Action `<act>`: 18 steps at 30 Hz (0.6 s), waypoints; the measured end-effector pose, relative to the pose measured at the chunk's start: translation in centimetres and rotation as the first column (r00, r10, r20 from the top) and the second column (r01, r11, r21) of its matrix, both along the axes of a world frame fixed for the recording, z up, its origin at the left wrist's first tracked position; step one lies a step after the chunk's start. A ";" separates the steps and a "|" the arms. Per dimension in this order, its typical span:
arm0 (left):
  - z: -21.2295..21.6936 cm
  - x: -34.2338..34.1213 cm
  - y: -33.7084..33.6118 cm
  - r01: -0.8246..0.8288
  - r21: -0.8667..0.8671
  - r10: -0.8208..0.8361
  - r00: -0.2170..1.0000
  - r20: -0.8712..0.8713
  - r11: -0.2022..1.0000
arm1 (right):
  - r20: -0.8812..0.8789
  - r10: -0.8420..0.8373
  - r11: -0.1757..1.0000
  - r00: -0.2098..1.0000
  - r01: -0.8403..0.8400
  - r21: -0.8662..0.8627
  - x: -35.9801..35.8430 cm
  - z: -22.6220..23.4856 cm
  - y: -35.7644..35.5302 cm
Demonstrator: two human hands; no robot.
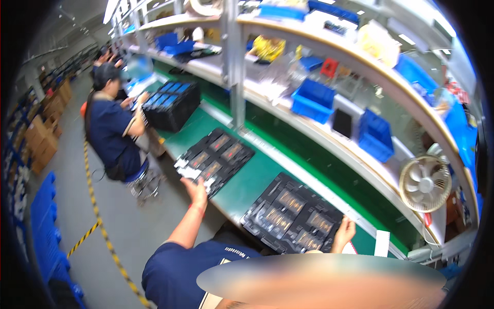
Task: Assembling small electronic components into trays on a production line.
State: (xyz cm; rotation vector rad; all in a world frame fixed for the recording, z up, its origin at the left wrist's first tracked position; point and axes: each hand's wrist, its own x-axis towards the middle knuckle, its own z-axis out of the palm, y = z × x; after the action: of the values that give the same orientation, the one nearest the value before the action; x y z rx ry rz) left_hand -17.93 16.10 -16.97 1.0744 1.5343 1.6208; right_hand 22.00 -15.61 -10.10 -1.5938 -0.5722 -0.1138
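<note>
Two flat black plastic trays with square recesses lie on the green bench. My left hand (195, 192) grips the near edge of the left tray (220, 160), which carries white pieces along its left side and small reddish marks in its recesses. The right tray (294, 216), larger in view, has rows of gold-coloured parts in its recesses. At its right edge my right hand (343, 235) is closed on the rim, the fingers partly hidden. A strip of green bench separates the two trays.
Further left, a co-worker (116, 129) handles a black crate with blue parts (172, 105). Blue bins (314, 99), a dark tablet-like panel (342, 123) and a fan (425, 183) occupy the shelf. A metal post (235, 77) rises behind the bench. White paper (382, 243) stands at right.
</note>
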 end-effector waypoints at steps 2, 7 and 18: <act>0.9 -0.2 0.5 0.069 0.012 -0.069 0.996 -0.053 0.998 | -0.001 -0.019 1.000 1.000 0.019 0.004 0.5 -1.2 -0.2; 6.6 0.3 -1.9 -0.056 0.305 0.219 0.816 -0.535 0.951 | -0.124 -0.111 0.993 0.986 0.114 0.015 -0.3 -1.4 0.1; 20.8 11.8 -5.9 0.650 0.678 -0.680 0.670 -0.299 0.342 | 0.041 -0.159 0.987 0.986 0.159 0.016 0.8 -0.4 0.1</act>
State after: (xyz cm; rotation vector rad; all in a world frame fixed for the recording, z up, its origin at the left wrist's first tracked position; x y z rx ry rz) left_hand -6.14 10.24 3.78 1.7876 0.1455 1.5932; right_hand 22.76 -15.53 -10.49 -1.6269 -0.4754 -0.2706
